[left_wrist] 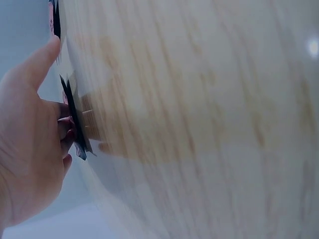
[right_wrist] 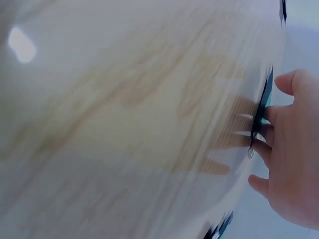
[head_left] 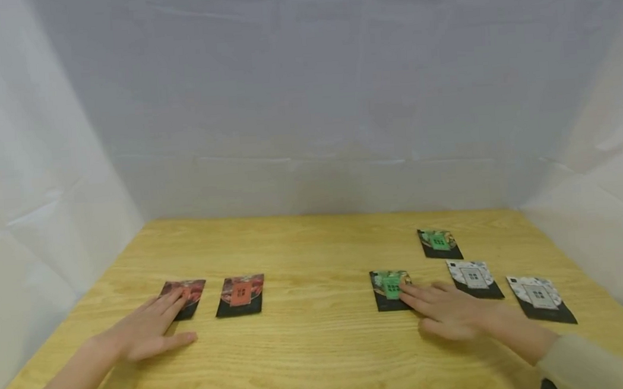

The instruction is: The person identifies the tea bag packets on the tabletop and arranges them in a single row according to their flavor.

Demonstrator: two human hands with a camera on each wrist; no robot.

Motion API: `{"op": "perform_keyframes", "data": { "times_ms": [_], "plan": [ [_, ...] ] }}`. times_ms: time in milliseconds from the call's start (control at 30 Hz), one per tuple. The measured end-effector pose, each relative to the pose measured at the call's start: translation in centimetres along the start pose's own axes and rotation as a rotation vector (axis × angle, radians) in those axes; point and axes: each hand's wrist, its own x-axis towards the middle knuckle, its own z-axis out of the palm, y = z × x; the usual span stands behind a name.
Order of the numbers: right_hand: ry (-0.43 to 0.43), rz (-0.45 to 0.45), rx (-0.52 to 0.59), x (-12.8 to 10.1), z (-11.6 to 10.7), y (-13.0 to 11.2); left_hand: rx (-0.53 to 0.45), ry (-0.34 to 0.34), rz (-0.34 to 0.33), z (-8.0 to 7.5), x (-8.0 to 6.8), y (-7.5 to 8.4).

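Observation:
Two flat sachets with red labels lie on the left of the table. My left hand (head_left: pixel 143 330) rests its straight fingers on the outer red-label sachet (head_left: pixel 195 292), thumb spread to the side; the inner red-label sachet (head_left: pixel 241 295) lies untouched beside it. On the right, the extended fingertips of my right hand (head_left: pixel 452 312) touch a green-label sachet (head_left: pixel 384 286). In the wrist views, the touched sachets (left_wrist: pixel 73 109) (right_wrist: pixel 262 107) appear edge-on beneath the fingers. Beyond the right hand is another green-label sachet (head_left: pixel 440 244).
Two white-and-black sachets lie at the right, one nearer the hand (head_left: pixel 474 278) and one farther out (head_left: pixel 540 299). They rest on a wood-grain table (head_left: pixel 310 349). Pale sheeting (head_left: pixel 306 99) rises behind and at both sides. A small dark object (head_left: pixel 548 387) shows below the right sleeve.

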Motion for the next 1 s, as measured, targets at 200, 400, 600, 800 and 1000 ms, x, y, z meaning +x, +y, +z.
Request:
{"op": "perform_keyframes", "data": {
  "times_ms": [200,400,600,800,1000],
  "plan": [
    [-0.028,-0.007,-0.050,1.7,-0.2,-1.4,0.013,0.007,0.014,0.0,0.0,0.0],
    [-0.071,0.012,-0.090,3.6,-0.8,-3.5,0.027,0.015,0.007,0.2,-0.2,-0.3],
    [-0.059,0.003,-0.145,5.6,-1.0,-5.4,0.020,0.008,0.013,0.3,-0.1,-0.1],
    [-0.046,-0.005,-0.137,7.0,-1.0,-6.5,0.031,0.008,0.019,0.3,0.0,-0.1],
    [-0.037,-0.007,-0.131,8.0,-1.2,-7.3,0.032,0.016,0.022,0.2,0.2,0.0]
  ]
}}
